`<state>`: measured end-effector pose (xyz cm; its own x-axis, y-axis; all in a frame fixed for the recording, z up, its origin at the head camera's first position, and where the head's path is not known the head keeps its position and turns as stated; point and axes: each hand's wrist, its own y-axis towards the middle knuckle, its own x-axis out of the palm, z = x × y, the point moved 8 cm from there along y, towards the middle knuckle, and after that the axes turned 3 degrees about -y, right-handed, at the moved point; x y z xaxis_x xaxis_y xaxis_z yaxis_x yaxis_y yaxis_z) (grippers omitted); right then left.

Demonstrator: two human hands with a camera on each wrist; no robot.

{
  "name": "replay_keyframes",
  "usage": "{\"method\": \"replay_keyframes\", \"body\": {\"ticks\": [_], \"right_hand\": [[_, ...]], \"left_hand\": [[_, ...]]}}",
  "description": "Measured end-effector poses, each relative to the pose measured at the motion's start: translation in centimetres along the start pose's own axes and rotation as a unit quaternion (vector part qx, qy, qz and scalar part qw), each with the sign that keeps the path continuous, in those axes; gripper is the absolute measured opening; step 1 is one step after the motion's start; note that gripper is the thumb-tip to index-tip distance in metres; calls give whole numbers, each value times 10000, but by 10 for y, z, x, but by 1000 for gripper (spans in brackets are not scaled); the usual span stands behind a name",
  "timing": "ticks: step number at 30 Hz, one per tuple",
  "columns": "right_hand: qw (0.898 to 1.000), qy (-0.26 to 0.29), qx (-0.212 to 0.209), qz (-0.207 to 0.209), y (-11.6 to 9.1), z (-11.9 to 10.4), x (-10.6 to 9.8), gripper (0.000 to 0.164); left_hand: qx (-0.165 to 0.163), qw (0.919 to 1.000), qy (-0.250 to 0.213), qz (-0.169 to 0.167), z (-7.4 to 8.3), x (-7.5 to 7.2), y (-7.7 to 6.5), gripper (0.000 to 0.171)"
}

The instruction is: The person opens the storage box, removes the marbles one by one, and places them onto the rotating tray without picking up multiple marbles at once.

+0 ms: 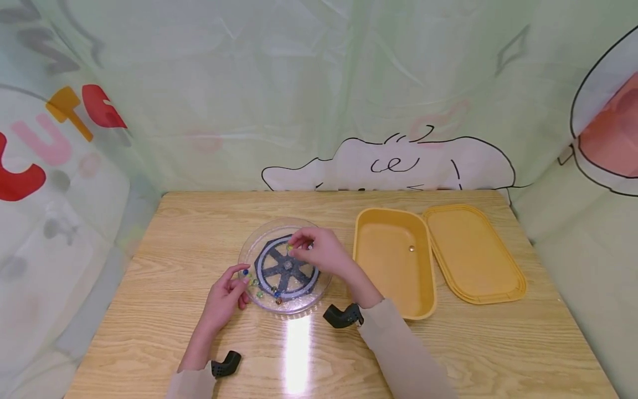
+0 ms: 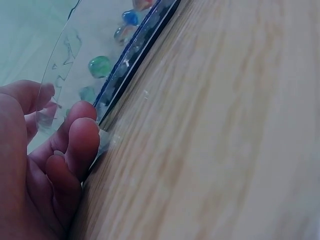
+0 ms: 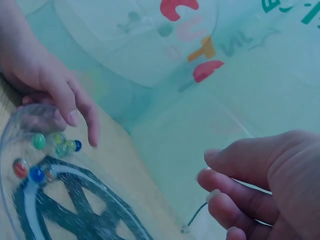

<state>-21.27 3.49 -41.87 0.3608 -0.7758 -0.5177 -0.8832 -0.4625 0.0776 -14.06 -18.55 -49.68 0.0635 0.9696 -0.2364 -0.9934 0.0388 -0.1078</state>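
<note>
A clear round dish with a dark spoked wheel pattern lies on the wooden table. Several coloured glass marbles, among them a blue marble and a green marble, sit along its near left side. At the left edge, my left hand grips the dish's rim between thumb and fingers. My right hand is over the far right part of the dish, fingertips pinched together. A small yellow-green marble shows at those fingertips in the head view; the right wrist view hides it.
Right of the dish stands a deep yellow tub with one small marble inside. Its flat yellow lid lies beside it, further right. A printed curtain hangs behind the table and at both sides.
</note>
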Motion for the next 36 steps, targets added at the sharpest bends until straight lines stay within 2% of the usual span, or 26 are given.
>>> {"method": "replay_keyframes", "body": {"ticks": [7,18,21,27,36], "right_hand": [[9991,219,307,175,3,9,15,13],[9990,247,289,235,2,13,24,16],[9991,198,322,184,3,14,26,16],[9990,228,367,114,2,14,28,16],[9992,260,306,26,2,12,29,16]], "left_hand": [[-24,9999,-109,32,0,0,0,33],[-70,9999,0,113,2,0,-1,32],[-88,9999,-1,111,-5,-1,2,33],[-68,9999,-84,114,-31,-3,11,32],[150,9998,-94,104,-35,-5,12,29]]}}
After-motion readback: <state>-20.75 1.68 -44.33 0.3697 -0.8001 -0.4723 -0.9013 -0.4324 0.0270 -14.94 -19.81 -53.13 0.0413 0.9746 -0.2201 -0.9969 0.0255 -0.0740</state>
